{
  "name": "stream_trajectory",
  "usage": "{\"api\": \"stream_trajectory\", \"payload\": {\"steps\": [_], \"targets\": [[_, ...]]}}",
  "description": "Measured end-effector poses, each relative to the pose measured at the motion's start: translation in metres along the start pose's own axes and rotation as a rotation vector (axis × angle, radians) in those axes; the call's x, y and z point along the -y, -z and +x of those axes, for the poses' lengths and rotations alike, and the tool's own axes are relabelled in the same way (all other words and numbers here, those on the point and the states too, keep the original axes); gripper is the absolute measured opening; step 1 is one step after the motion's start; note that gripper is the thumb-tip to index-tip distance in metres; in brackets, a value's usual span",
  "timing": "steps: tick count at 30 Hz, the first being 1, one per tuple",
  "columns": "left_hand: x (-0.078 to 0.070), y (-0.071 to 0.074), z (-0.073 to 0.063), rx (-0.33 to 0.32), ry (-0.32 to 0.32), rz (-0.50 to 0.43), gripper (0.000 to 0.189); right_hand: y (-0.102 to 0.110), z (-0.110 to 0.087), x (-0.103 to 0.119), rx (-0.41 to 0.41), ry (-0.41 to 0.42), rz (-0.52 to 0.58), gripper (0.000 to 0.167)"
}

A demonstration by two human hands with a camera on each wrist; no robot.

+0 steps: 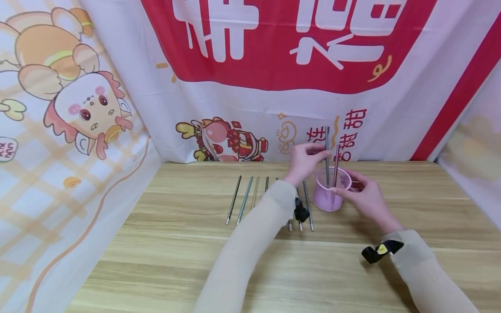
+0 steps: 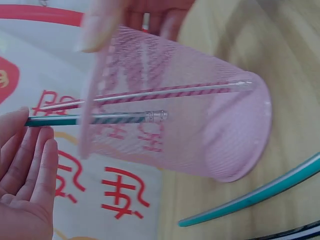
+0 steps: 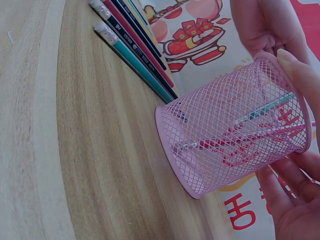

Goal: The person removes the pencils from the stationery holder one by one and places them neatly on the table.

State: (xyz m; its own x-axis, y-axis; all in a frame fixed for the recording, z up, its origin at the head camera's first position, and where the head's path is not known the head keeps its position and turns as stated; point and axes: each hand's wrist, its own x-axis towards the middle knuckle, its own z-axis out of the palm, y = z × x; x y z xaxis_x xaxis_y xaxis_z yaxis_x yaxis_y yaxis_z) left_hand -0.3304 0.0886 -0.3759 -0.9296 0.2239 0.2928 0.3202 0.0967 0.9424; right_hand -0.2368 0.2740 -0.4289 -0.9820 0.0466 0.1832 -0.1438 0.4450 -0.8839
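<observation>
In the head view my left hand pinches a green pencil near its upper end. The pencil's eraser end hangs inside a pink mesh pencil cup, above the cup's bottom as the left wrist view shows. A red pencil leans inside the same cup, eraser end down at the base. My right hand grips the cup by its rim, thumb at the near side and fingers round the far right side. The cup stands upright on the wooden table.
Left of the cup, several pencils lie side by side on the wooden table, among them a black pencil and a green pencil closest to the cup. My left forearm hides part of the row. A printed cloth hangs behind.
</observation>
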Motion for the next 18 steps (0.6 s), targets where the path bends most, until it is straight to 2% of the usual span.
{"api": "stream_trajectory", "payload": {"steps": [5, 9, 13, 18], "targets": [[-0.015, 0.016, 0.003, -0.048, 0.019, -0.113, 0.026, 0.000, 0.000, -0.001, 0.005, -0.017, -0.006, 0.083], [-0.030, 0.034, 0.006, -0.078, -0.011, -0.158, 0.027, 0.000, 0.000, -0.002, 0.009, -0.025, -0.017, 0.085], [-0.043, 0.053, 0.006, -0.073, -0.034, -0.213, 0.031, 0.000, 0.000, -0.002, 0.014, -0.021, -0.014, 0.086], [-0.047, 0.078, 0.000, -0.095, -0.032, -0.183, 0.032, 0.001, 0.000, 0.000, 0.009, -0.030, -0.010, 0.086]]}}
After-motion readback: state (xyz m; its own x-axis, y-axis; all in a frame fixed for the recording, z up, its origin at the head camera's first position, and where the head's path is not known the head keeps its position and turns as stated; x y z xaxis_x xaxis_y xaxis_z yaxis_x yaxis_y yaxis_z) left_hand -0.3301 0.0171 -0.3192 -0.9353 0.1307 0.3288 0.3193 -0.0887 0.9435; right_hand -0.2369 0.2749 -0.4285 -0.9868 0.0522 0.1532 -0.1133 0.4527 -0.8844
